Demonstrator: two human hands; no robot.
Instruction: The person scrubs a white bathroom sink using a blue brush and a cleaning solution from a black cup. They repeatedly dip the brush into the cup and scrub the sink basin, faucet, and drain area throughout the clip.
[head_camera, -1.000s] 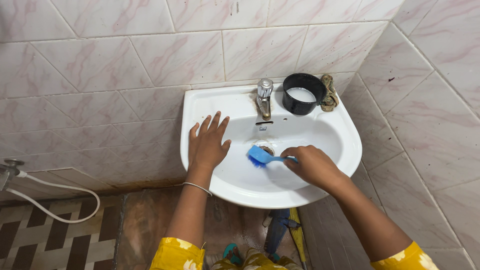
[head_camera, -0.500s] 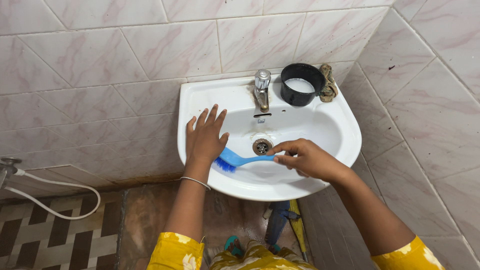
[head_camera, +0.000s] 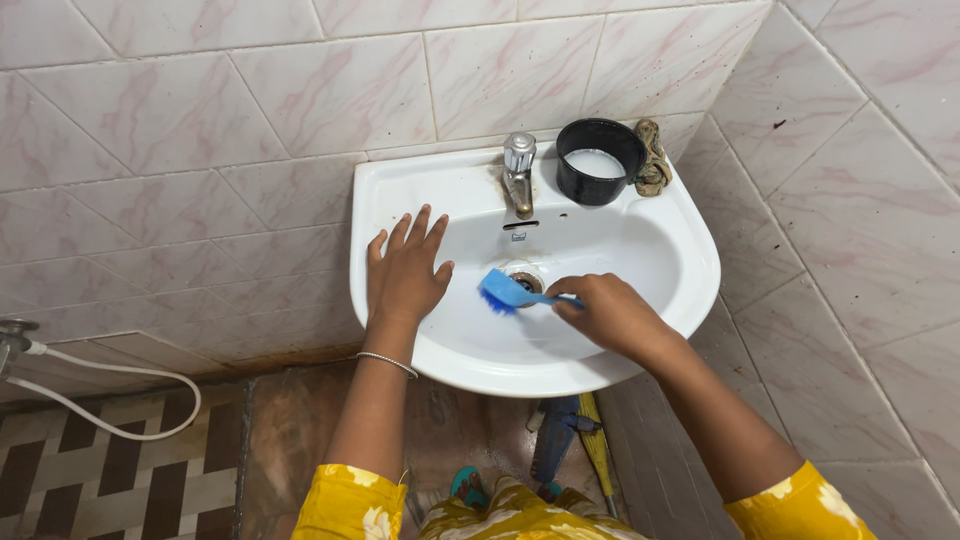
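A white wall-mounted washbasin (head_camera: 680, 250) fills the middle of the view. My right hand (head_camera: 610, 315) grips the handle of a blue scrub brush (head_camera: 503, 291), whose bristled head presses on the bowl just beside the drain (head_camera: 527, 277). My left hand (head_camera: 403, 272) lies flat with fingers spread on the basin's left rim and inner slope, holding nothing. A thin bangle circles that wrist.
A metal tap (head_camera: 518, 172) stands at the basin's back. A black cup (head_camera: 598, 160) with white contents and a brownish rag (head_camera: 653, 158) sit on the back right ledge. Tiled walls close in behind and right. A white hose (head_camera: 110, 385) runs at lower left.
The brush swept from the bowl's left slope near my left hand back right to the drain. The view shifted slightly upward; my left hand stayed planted.
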